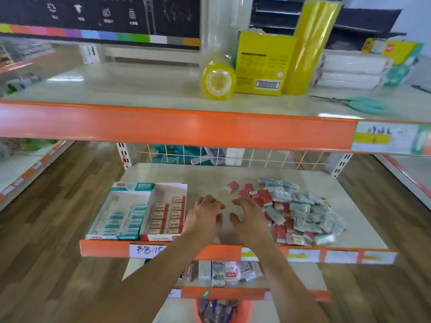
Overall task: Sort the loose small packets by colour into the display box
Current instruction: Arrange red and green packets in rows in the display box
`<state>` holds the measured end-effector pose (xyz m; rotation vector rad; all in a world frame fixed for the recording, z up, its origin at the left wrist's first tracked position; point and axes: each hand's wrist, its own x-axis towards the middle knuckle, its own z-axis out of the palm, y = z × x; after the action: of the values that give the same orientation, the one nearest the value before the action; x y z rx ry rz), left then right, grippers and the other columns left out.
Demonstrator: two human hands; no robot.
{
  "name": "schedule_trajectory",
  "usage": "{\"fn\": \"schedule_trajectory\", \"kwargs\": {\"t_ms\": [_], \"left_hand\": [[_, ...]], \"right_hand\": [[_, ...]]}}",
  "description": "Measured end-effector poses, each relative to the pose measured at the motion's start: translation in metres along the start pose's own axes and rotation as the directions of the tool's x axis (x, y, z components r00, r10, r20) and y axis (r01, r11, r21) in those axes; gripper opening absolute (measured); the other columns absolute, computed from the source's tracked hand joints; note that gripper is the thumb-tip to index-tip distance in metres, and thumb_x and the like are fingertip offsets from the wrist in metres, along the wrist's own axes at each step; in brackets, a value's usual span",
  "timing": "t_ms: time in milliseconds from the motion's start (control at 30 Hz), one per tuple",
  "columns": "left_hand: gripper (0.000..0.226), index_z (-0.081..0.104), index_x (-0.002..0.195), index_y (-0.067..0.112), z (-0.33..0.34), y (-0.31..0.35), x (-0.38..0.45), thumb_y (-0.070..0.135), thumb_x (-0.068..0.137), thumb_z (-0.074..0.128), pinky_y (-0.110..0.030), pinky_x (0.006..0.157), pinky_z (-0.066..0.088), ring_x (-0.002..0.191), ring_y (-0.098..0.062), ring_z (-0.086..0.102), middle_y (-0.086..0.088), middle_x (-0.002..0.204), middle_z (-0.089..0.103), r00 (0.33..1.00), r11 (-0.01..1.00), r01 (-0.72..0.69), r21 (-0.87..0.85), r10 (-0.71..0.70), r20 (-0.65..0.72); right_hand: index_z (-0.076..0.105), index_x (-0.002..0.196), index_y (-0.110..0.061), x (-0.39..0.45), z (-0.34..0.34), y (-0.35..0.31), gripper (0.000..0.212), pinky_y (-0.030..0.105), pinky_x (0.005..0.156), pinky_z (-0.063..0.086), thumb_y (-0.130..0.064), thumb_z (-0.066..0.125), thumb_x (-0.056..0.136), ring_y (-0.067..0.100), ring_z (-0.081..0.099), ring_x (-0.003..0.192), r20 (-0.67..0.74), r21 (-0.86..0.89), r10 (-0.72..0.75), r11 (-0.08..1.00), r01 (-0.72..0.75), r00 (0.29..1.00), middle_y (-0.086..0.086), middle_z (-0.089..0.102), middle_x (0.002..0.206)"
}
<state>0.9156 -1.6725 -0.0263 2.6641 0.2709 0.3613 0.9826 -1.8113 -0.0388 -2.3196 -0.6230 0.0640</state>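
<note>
Both hands, left (205,215) and right (248,217), empty with fingers loosely curled over mid-shelf (210,176), box (137,210) at left front corner, packets (296,210) heaped right

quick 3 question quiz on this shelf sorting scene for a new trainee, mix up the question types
1. True or false: the left hand grips a packet.
2. The red-and-white cardboard display box with red packets sits: A) left of the teal-and-white cardboard display box B) right of it C) on the upper shelf.
3. Fill in: the mixed heap of loose red and teal packets lies beside the ___ hand.

Key: 1 false; 2 B; 3 right.
</note>
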Motion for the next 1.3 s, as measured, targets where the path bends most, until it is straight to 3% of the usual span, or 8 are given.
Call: {"fn": "schedule_trajectory", "kwargs": {"t_ms": [133,300,567,667,800,967,1133,1300], "left_hand": [[0.031,0.065,0.114,0.022,0.017,0.009,-0.005,0.015,0.087,0.051,-0.035,0.087,0.047,0.114,-0.017,0.046,0.003,0.118,0.056,1.000,1.000,0.004,0.003,-0.004,0.030],[0.020,0.067,0.101,0.024,0.027,0.009,-0.012,0.026,0.090,0.050,-0.028,0.078,0.039,0.108,-0.016,0.048,0.007,0.109,0.056,1.000,0.999,-0.003,0.037,0.005,-0.031],[0.030,0.065,0.107,0.025,0.029,0.003,-0.013,0.024,0.080,0.053,-0.029,0.088,0.046,0.115,-0.011,0.040,0.008,0.114,0.054,0.999,0.999,0.001,-0.040,-0.002,-0.046],[0.030,0.064,0.109,0.024,0.028,0.003,-0.014,0.023,0.081,0.055,-0.029,0.084,0.048,0.115,-0.011,0.041,0.008,0.115,0.054,0.998,0.999,0.004,-0.042,-0.007,-0.065],[0.031,0.064,0.109,0.024,0.028,0.003,-0.013,0.025,0.080,0.052,-0.030,0.084,0.048,0.114,-0.011,0.041,0.008,0.114,0.055,0.998,0.999,-0.012,-0.034,0.010,-0.057],[0.027,0.065,0.101,0.022,0.032,0.001,-0.013,0.023,0.079,0.051,-0.029,0.083,0.048,0.110,-0.013,0.044,0.008,0.109,0.057,0.997,1.000,-0.002,-0.022,0.000,-0.074],[0.024,0.067,0.098,0.019,0.033,0.000,-0.015,0.019,0.077,0.055,-0.030,0.084,0.048,0.110,-0.013,0.045,0.007,0.105,0.059,0.993,0.999,-0.002,-0.052,-0.004,-0.115],[0.030,0.063,0.109,0.017,0.032,-0.003,-0.016,0.021,0.080,0.057,-0.031,0.090,0.047,0.114,-0.013,0.043,0.005,0.110,0.058,0.993,0.998,0.000,-0.067,-0.008,-0.121]], "right_hand": [[0.060,0.126,-0.010,-0.004,-0.008,0.012,0.038,0.018,0.089,0.037,-0.013,0.061,0.088,0.019,0.053,0.120,0.028,-0.033,-0.008,0.999,0.009,1.000,0.000,0.051,0.135],[0.049,0.140,-0.012,-0.002,-0.006,0.016,0.050,0.032,0.109,0.034,-0.022,0.056,0.091,0.020,0.037,0.138,0.105,-0.100,0.025,0.995,-0.015,0.994,0.003,0.037,0.152],[0.019,0.155,-0.020,0.023,0.006,0.005,0.069,0.042,0.110,0.034,-0.034,0.051,0.096,0.032,0.027,0.141,0.114,-0.295,0.120,0.952,-0.082,0.986,-0.001,0.009,0.164],[0.026,0.153,-0.020,0.024,0.010,0.007,0.064,0.041,0.107,0.037,-0.033,0.051,0.095,0.032,0.031,0.137,0.082,-0.310,0.118,0.947,-0.087,0.990,0.001,0.018,0.162],[0.053,0.132,-0.019,0.017,0.009,0.010,0.043,0.038,0.087,0.049,-0.025,0.058,0.090,0.027,0.055,0.111,0.000,-0.085,0.016,0.996,-0.016,1.000,0.001,0.051,0.130],[0.053,0.134,-0.018,0.000,0.014,0.010,0.046,0.039,0.083,0.051,-0.020,0.060,0.089,0.023,0.059,0.103,-0.032,-0.007,-0.076,0.997,0.076,0.997,0.002,0.050,0.126],[0.042,0.145,-0.018,0.006,0.016,0.010,0.053,0.036,0.089,0.046,-0.028,0.054,0.095,0.026,0.055,0.114,0.050,-0.118,-0.069,0.990,0.074,0.996,0.006,0.049,0.133],[0.046,0.142,-0.025,0.004,0.013,0.011,0.043,0.038,0.092,0.047,-0.032,0.047,0.100,0.026,0.055,0.112,0.082,-0.106,-0.065,0.992,0.074,0.995,0.006,0.048,0.130]]}}
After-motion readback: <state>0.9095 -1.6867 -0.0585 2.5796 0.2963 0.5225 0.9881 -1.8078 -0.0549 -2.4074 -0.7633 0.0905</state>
